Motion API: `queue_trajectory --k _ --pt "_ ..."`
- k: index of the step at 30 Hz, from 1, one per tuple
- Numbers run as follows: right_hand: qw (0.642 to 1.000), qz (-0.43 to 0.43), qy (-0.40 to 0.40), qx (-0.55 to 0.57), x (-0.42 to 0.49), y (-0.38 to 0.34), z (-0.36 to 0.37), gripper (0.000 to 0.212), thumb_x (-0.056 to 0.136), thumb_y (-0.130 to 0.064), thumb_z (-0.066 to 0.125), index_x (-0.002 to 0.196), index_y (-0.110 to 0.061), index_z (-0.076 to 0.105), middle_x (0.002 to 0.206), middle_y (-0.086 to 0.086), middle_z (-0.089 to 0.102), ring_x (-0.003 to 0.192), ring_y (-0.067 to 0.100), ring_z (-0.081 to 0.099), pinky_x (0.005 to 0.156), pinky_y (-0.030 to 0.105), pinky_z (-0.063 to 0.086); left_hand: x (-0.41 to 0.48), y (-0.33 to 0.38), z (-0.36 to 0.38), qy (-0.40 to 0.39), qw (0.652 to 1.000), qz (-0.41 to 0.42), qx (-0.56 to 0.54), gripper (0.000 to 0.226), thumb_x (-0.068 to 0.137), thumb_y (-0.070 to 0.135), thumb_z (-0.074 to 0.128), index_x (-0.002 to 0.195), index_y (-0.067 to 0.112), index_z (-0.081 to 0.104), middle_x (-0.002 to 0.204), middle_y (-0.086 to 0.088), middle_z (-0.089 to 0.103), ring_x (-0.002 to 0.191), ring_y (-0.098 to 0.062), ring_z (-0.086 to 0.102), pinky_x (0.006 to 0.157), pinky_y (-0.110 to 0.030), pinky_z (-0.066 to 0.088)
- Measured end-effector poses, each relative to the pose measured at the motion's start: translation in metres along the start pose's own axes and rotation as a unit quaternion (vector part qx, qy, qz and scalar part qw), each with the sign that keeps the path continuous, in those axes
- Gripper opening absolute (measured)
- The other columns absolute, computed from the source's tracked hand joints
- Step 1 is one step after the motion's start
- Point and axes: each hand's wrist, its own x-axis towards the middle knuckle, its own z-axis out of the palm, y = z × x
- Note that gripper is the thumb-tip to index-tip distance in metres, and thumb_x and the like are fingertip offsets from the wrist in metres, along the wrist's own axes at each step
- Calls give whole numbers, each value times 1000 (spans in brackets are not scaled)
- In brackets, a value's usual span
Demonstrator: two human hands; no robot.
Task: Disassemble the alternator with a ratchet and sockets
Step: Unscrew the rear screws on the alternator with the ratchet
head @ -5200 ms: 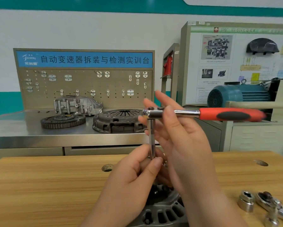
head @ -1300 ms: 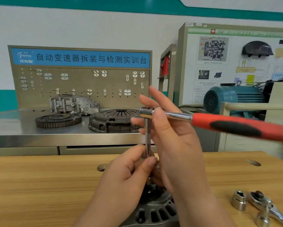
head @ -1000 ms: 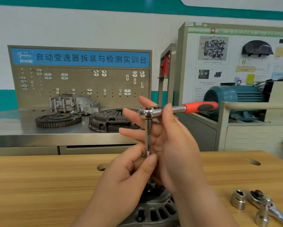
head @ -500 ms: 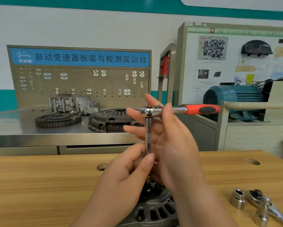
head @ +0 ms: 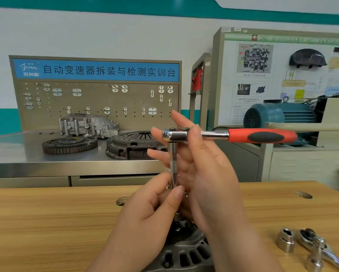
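The alternator sits at the bottom centre of the frame on the wooden bench, its slotted grey housing partly hidden by both wrists. A chrome extension bar stands upright from its centre up to the head of the ratchet, whose red and black handle points level toward the right of the frame. The left hand has its thumb and fingers curled round the lower end of the bar. The right hand pinches the ratchet head between the thumb in front and fingers behind, which are spread and nearly straight. At lower right lie a loose socket and a second ratchet. Behind, a steel bench carries a flywheel and a clutch cover.
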Motion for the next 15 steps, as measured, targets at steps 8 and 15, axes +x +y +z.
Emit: queue_trajectory --k 8,15 --pt "975 -168 45 -140 -1 -2 0 26 88 -24 63 109 -37 68 111 -11 72 105 8 67 94 22 49 2 8 3 26 999 -22 -35 12 88 29 64 77 29 68 61 -2 70 47 -1 59 49 -7 41" --pt "1000 -27 8 6 -1 0 2 42 83 -51 51 118 -32 62 108 -4 74 96 20 72 79 23 57 -1 6 0 16 1000 -10 -12 23 76 50 60 88 33 69 66 -1 67 57 -11 52 54 -18 40"
